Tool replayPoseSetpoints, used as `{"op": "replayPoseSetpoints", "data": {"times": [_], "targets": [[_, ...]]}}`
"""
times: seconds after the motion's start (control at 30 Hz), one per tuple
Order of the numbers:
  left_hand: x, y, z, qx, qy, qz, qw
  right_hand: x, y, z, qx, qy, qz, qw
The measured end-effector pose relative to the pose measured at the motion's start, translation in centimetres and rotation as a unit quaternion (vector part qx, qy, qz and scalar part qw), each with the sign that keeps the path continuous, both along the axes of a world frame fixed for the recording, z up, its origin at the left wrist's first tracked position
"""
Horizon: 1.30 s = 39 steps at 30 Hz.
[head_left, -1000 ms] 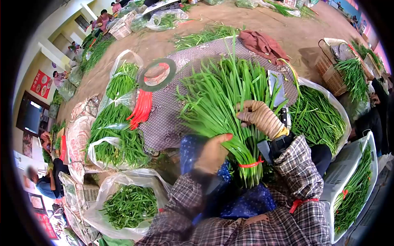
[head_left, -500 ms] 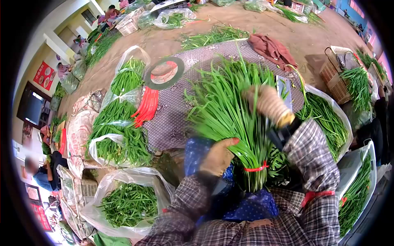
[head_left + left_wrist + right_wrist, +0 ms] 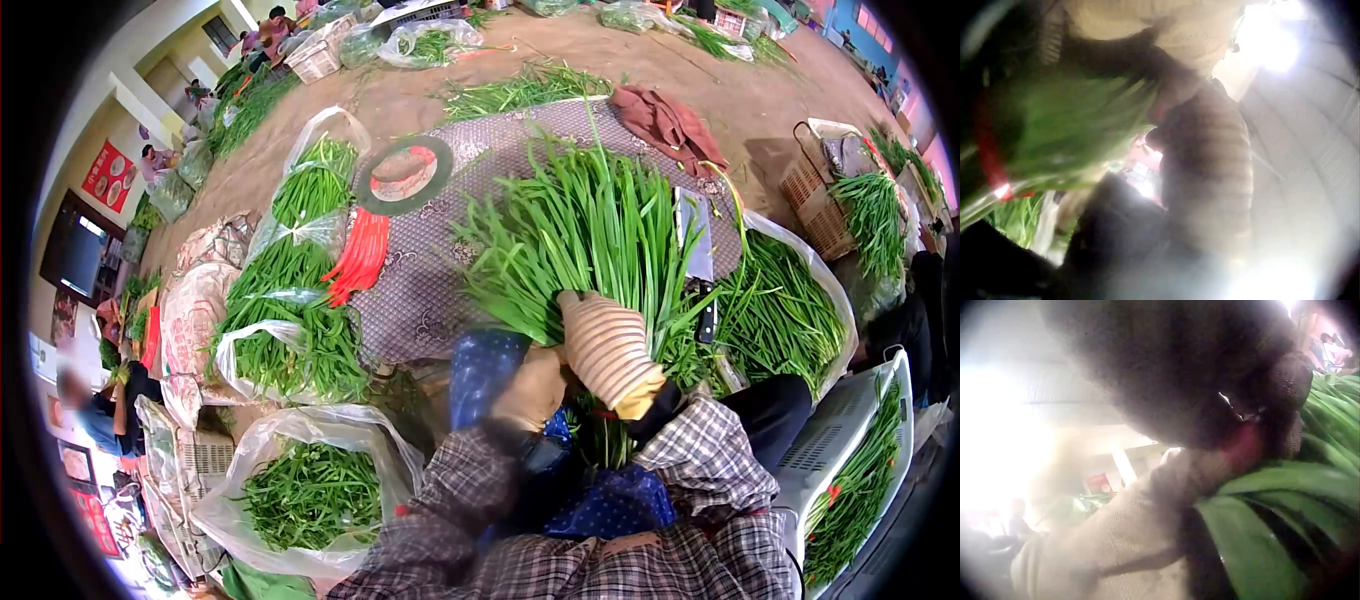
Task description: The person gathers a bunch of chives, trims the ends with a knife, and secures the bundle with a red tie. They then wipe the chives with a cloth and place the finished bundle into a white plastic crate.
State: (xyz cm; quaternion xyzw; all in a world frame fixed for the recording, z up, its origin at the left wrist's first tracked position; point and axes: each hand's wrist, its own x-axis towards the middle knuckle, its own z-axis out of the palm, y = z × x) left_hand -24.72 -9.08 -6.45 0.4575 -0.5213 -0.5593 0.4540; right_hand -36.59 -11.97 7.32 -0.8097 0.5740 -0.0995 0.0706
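A big bunch of garlic chives (image 3: 600,230) stands over the person's lap, leaves fanned out forward. My left hand (image 3: 530,390), in a tan glove, grips its lower part from the left. Across the front of the stalks lies my right hand (image 3: 607,345), in a striped glove, its fingers bent round the leaves just above the left hand. A red band (image 3: 990,147) circles the stalks in the left wrist view; the right forearm mostly hides it in the head view. Leaves (image 3: 1254,544) pass close under the right hand in the right wrist view.
A cleaver (image 3: 697,235) lies right of the bunch on the patterned cloth (image 3: 410,310). Left are a tape roll (image 3: 440,175), red strips (image 3: 360,258) and bagged chives (image 3: 285,330). Another bag of chives (image 3: 780,310) and a white crate (image 3: 800,480) stand right.
My right hand, which was among the upper leaves on the right, has come down and left onto the bunch beside my left hand. The cleaver's handle now shows.
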Motion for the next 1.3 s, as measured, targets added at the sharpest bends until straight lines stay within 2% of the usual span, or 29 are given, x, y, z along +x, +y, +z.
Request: {"op": "replayPoseSetpoints", "data": {"times": [0.03,0.07,0.1,0.13,0.17,0.2,0.27,0.33,0.37,0.4,0.47,0.53,0.63,0.67,0.73,0.77,0.8,0.83,0.87,0.9,1.0,1.07,1.1,1.13,1.17,1.2,1.23,1.27,1.3], "targets": [[-0.6,0.0,-0.4,-0.001,0.199,-0.034,0.979,0.6,0.1,0.1,-0.002,0.024,-0.003,1.000],[-0.9,0.1,-0.7,-0.002,0.391,-0.065,0.918,1.2,0.1,0.3,-0.004,0.049,-0.003,0.999],[-0.2,-0.2,-1.6,-0.059,0.194,-0.066,0.977,1.7,0.2,-0.4,-0.027,0.090,-0.009,0.996],[0.5,-0.5,-2.6,-0.110,-0.012,-0.064,0.992,1.7,0.3,-1.9,-0.026,0.090,-0.006,0.996],[0.6,-0.5,-3.2,-0.109,-0.012,-0.063,0.992,1.5,0.5,-3.4,-0.111,0.125,0.023,0.986],[0.3,-0.6,-3.8,-0.058,0.071,-0.056,0.994,1.2,0.6,-4.6,-0.195,0.158,0.051,0.967],[-0.7,-1.0,-4.8,0.044,0.236,-0.045,0.970,2.9,1.1,0.7,0.033,0.084,-0.014,0.996],[-1.4,-1.3,-5.4,0.144,0.390,-0.031,0.909,0.1,-0.2,0.1,0.049,-0.106,0.065,0.991],[-1.5,-1.4,-5.5,0.192,0.462,-0.023,0.865,-0.9,-0.9,-1.8,-0.019,-0.212,0.071,0.974],[-1.4,-1.1,-3.6,0.192,0.463,-0.023,0.865,-1.6,-1.4,-2.9,-0.083,-0.319,0.068,0.942],[-1.3,-0.5,3.1,0.186,0.297,0.042,0.936,-2.2,-2.6,-1.9,0.027,-0.392,-0.013,0.920],[-1.9,-0.5,4.9,0.181,0.314,0.083,0.928,-2.1,-4.0,-1.4,-0.033,-0.342,0.010,0.939],[-2.0,-0.3,5.0,0.216,0.335,0.102,0.911,-1.0,-5.8,1.9,0.067,-0.322,-0.021,0.944],[-1.9,-0.3,4.1,0.216,0.335,0.101,0.912,-0.7,-6.4,2.6,0.090,-0.228,-0.010,0.970],[-2.0,-0.6,3.5,0.005,0.268,0.049,0.962,-0.2,-7.6,3.1,0.123,-0.072,0.001,0.990],[-1.7,-0.7,4.1,0.138,0.321,0.042,0.936,0.1,-7.8,3.3,0.140,-0.049,0.009,0.989],[-1.7,-0.9,4.2,0.139,0.321,0.034,0.936,0.1,-8.0,3.6,0.157,-0.026,0.015,0.987],[-1.7,-1.0,4.2,0.161,0.349,0.045,0.922,-0.3,-7.3,3.3,0.103,-0.081,0.025,0.991],[-1.7,-0.9,4.1,0.184,0.376,0.058,0.906,-0.2,-7.6,3.2,0.148,-0.059,0.013,0.987],[-1.9,-0.4,1.5,0.052,0.356,0.045,0.932,-0.3,-7.4,2.3,0.100,-0.085,0.027,0.991],[-1.9,-0.5,0.3,0.059,0.310,0.059,0.947,0.0,-6.7,1.6,0.045,-0.113,0.046,0.992],[-1.3,-0.7,-0.7,0.029,0.245,0.069,0.967,0.4,-7.2,1.1,0.126,-0.279,-0.026,0.952],[-0.5,-0.8,-1.1,-0.012,0.109,0.033,0.993,0.9,-7.8,0.6,0.139,-0.436,-0.056,0.888],[-0.2,-1.0,-0.5,-0.052,-0.029,0.000,0.998,1.3,-8.5,1.5,0.160,-0.482,-0.082,0.857],[-0.8,-0.3,1.4,-0.035,0.067,0.023,0.997,1.6,-8.2,2.1,0.147,-0.458,0.000,0.877],[-1.0,-0.7,0.6,-0.035,0.064,0.020,0.997,1.8,-7.8,2.8,0.133,-0.431,0.079,0.889],[-1.1,-1.4,-0.9,0.080,0.120,0.035,0.989,2.2,-7.2,3.6,0.087,-0.343,0.209,0.912],[-1.1,-1.9,-1.7,0.193,0.176,0.050,0.964,4.2,-6.6,6.5,0.264,-0.061,0.159,0.949],[-1.0,-0.7,-0.8,0.081,0.198,0.032,0.976,2.3,-6.1,7.7,0.179,-0.146,0.194,0.953]]}}
